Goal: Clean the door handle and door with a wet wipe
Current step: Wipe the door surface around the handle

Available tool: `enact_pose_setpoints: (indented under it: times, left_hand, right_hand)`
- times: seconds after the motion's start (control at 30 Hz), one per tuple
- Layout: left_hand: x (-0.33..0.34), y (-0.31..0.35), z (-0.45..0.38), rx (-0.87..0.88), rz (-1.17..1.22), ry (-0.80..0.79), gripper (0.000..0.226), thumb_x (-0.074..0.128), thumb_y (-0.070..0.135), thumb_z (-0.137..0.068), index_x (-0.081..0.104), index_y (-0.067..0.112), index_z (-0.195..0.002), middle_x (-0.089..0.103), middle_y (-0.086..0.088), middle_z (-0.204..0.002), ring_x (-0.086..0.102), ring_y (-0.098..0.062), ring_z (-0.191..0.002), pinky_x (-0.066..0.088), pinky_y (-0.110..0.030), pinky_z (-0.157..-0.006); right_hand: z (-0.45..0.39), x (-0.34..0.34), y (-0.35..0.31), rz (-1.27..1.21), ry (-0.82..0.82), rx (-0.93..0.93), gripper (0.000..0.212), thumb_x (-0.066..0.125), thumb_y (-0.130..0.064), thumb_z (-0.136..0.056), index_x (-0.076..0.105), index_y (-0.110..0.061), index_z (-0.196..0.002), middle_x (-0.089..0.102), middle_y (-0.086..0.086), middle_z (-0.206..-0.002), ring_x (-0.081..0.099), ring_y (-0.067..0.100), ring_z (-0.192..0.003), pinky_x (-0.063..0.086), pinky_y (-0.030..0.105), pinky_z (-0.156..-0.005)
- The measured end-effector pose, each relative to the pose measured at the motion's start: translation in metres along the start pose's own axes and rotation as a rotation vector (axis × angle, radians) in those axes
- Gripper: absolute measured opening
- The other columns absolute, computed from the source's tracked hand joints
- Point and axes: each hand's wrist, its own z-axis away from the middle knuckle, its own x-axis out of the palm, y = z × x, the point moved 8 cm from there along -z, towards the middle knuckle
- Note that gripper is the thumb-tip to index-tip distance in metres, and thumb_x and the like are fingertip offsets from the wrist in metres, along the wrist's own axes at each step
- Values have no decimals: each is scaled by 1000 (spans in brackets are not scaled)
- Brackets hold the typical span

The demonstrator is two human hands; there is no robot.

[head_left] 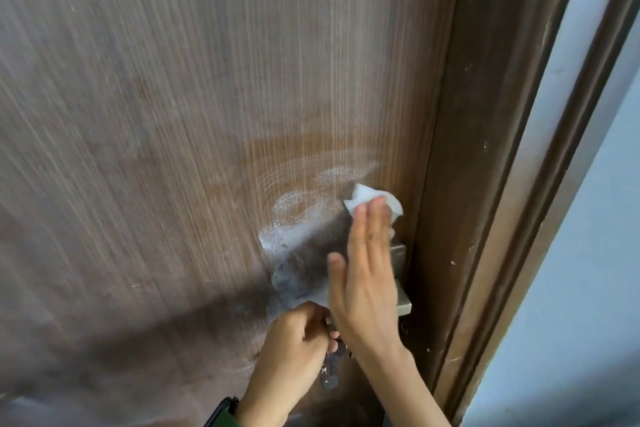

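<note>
A brown wood-grain door point(194, 107) fills most of the view, with wet, soapy smears above the handle. My right hand point(367, 274) lies flat with straight fingers, pressing a white wet wipe point(363, 199) against the door just above the metal door handle point(401, 302). The handle is mostly hidden behind that hand. Lower down, my left hand point(294, 347) has curled fingers gripping the keys point(330, 374) that hang at the lock below the handle.
A dark brown door frame point(485, 184) runs along the door's right edge. Beyond it is a pale blue wall point(588, 288). A dark watch band point(221, 409) shows on my left wrist.
</note>
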Motion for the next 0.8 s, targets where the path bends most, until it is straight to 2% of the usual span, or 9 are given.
enact_pose_setpoints:
  times: [0.13, 0.3, 0.47, 0.53, 0.6, 0.7, 0.73, 0.77, 0.8]
  left_hand:
    - [0, 0, 1, -38, 17, 13, 38, 45, -9, -78, 64, 23, -68, 70, -2, -62, 68, -13, -65, 48, -22, -61]
    - [-3, 5, 1, 17, -122, 10, 27, 50, -2, -72, 60, 20, -61, 67, 1, -59, 60, -5, -58, 43, -16, -55]
    - [0, 7, 3, 22, -114, -22, 33, 48, -3, -79, 68, 17, -95, 72, -2, -83, 65, -5, -75, 49, -19, -72]
    - [0, 11, 2, 48, -110, -20, 37, 45, -2, -80, 69, 26, -83, 73, 3, -83, 67, -12, -79, 53, -24, -75]
    - [-4, 20, 2, 83, -105, 8, 40, 44, -2, -80, 64, 29, -65, 69, 11, -66, 65, -12, -69, 55, -22, -69]
    - [-15, 42, 5, 215, -93, 83, 33, 45, 4, -79, 67, 27, -86, 73, 4, -78, 68, -14, -79, 54, -29, -73]
    - [-18, 49, 5, 266, -74, 92, 34, 45, 7, -81, 66, 29, -97, 74, 3, -87, 67, -10, -82, 48, -17, -65]
    - [-20, 57, 5, 302, -38, 91, 37, 45, 8, -83, 64, 30, -105, 74, 5, -95, 65, -3, -88, 53, -20, -78]
    - [-21, 65, 4, 331, 22, 83, 38, 45, 8, -85, 62, 31, -110, 72, 7, -101, 63, 0, -93, 44, -35, -87]
  right_hand:
    - [-31, -19, 12, -7, 145, 119, 61, 22, -36, -97, 1, -3, -143, -6, 13, -152, -7, 23, -143, 0, 34, -119]
    - [-2, 7, -19, 110, -99, -175, 56, 18, -33, -98, 11, 1, -142, 3, 16, -151, 6, 31, -143, 5, 39, -118]
    - [-38, -23, 4, 64, 44, -4, 60, 21, -36, -96, 2, -4, -143, -6, 12, -152, -5, 25, -144, -3, 33, -119]
    - [-42, -11, -22, 56, -7, -158, 58, 27, -27, -95, 6, -1, -143, -1, 14, -151, -1, 28, -144, -2, 38, -119]
    - [-22, 3, -32, 133, -105, -304, 54, 30, -22, -93, 17, 0, -141, 11, 16, -150, 11, 31, -142, 9, 44, -118]
    - [-15, -16, 1, 178, -74, -202, 52, 32, -18, -91, 26, 0, -139, 18, 15, -148, 18, 29, -140, 24, 48, -113]
    - [-22, -26, 12, 135, -23, -118, 52, 30, -19, -92, 22, -1, -141, 14, 13, -149, 13, 26, -141, 21, 46, -115]
    - [-31, -32, 17, 104, 24, -61, 53, 28, -20, -94, 17, -2, -142, 9, 12, -150, 8, 24, -142, 16, 43, -116]
    - [-39, -34, 13, 89, 49, -41, 53, 26, -21, -94, 13, -3, -142, 5, 11, -150, 4, 24, -143, 11, 41, -118]
